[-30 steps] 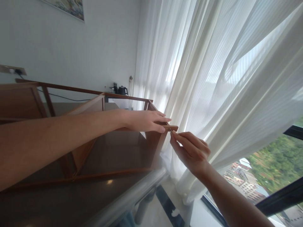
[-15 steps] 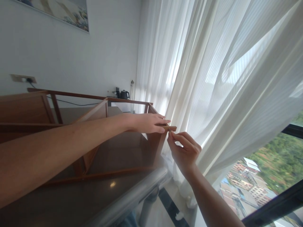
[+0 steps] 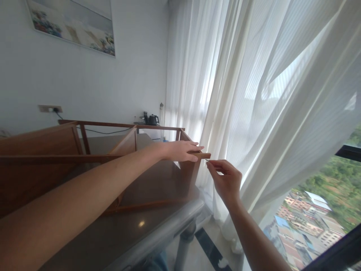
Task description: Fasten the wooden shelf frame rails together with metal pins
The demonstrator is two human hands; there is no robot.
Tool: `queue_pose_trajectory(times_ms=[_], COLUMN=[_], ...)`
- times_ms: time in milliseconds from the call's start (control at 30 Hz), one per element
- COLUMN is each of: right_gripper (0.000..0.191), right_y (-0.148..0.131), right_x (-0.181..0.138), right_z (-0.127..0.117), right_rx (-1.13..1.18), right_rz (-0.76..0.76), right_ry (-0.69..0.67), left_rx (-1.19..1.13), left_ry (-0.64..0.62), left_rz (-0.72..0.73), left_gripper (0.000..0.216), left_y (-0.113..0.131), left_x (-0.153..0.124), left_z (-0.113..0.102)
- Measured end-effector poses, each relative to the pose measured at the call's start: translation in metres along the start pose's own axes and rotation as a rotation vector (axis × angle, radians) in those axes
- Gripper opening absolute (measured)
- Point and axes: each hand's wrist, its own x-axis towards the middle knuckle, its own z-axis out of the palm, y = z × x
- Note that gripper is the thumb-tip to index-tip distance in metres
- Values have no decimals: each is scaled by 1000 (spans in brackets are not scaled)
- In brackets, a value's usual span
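My left hand (image 3: 180, 151) holds the right end of a brown wooden frame (image 3: 158, 204), its thumb on the near side of the end rail and its fingers stretched across the far side. The frame is made of slim rails and panels and lies on a dark, glossy tabletop (image 3: 152, 184). Just right of the rail's tip, my right hand (image 3: 225, 177) pinches a small, thin, dark piece (image 3: 207, 160) between thumb and forefinger. Its kind is too small to make out. A narrow gap shows between that piece and the rail. My left forearm covers part of the frame.
White curtains (image 3: 234, 94) hang close beside my right hand, with a window behind. A grey rounded bar (image 3: 180, 216), perhaps a chair part, runs below the table edge. A black kettle (image 3: 153, 119) stands at the back near the wall, which bears a socket (image 3: 50, 109) and a picture (image 3: 73, 28).
My right hand has drawn slightly right and down from the rail's end, still pinching the thin piece. The left hand stays on the frame. The camera view has tilted and shifted a little.
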Motion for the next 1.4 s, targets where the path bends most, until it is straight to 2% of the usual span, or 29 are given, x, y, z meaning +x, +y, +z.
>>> queue_pose_trajectory(times_ms=[67,200,267,500,1067,1400], right_gripper=[2,18,24,28,33,35], right_y=[1,7,11,21,25,26], right_x=[-2,3,12,44,61,72], right_z=[-5,-14,-19,-25,-28,-33], right_rx=[6,-38,-52,-62,-25,-75], right_rz=[-19,-364,-491,-697,-781,-901], right_ry=[-3,-47,-83,-286,-376,-446], left_rx=[-4,2,7,-3,16,-18], left_ry=[-10,-6,4,22,31,41], left_rz=[1,38,46,45,37,39], left_gripper=[73,74,75,76,78,77], left_y=[-1,-7,-12,-21,-18,-20], left_x=[0,6,9,14,14,14], left_z=[0,3,5,9,8,10])
